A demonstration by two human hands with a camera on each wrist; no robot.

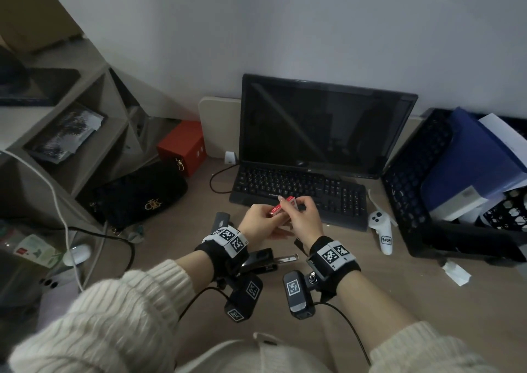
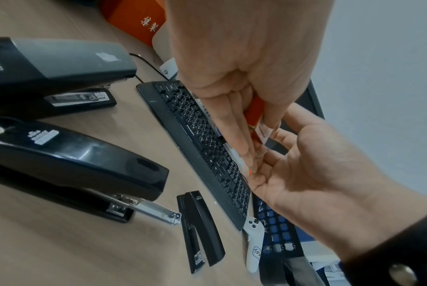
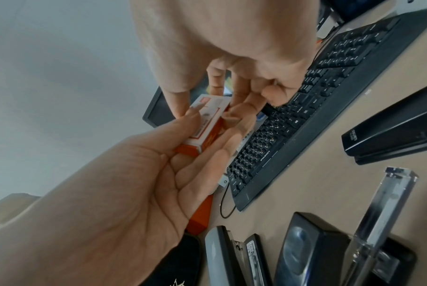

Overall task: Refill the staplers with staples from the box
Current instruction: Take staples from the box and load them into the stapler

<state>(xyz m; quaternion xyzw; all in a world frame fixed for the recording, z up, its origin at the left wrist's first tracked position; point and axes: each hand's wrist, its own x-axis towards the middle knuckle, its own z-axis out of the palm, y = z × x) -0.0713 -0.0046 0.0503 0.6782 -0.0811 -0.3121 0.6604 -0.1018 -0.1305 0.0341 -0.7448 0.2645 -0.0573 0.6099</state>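
**A:** Red-and-white staple box (image 1: 282,208) is up in the air over the front edge of the keyboard (image 1: 299,193) in the head view. Left hand (image 1: 261,221) has its fingers wrapped around one end, right hand (image 1: 303,216) pinches the other end. Below the wrists there's a black stapler (image 1: 263,260) on the wooden desk (image 1: 399,287) with its metal tray sticking out.

**B:** And from the left wrist cam?

**A:** There you see the box (image 2: 256,114) squeezed between the left hand's (image 2: 231,81) long fingers and thumb, with the right hand (image 2: 312,166) coming in from below, fingertips touching its lower end. Three staplers sit on the desk: a grey-topped one (image 2: 60,63), a glossy black one (image 2: 73,160) with the tray (image 2: 156,211) slid out, and a slim one (image 2: 200,228) just beside the keyboard.

**B:** Right wrist cam?

**A:** Clearest look at the box (image 3: 202,127). Left hand (image 3: 146,183) cradles it, thumb on top; right hand (image 3: 231,58) nips the white end. Can't tell if the flap is open. Staplers (image 3: 391,127) lie on the desk, well apart from the box.
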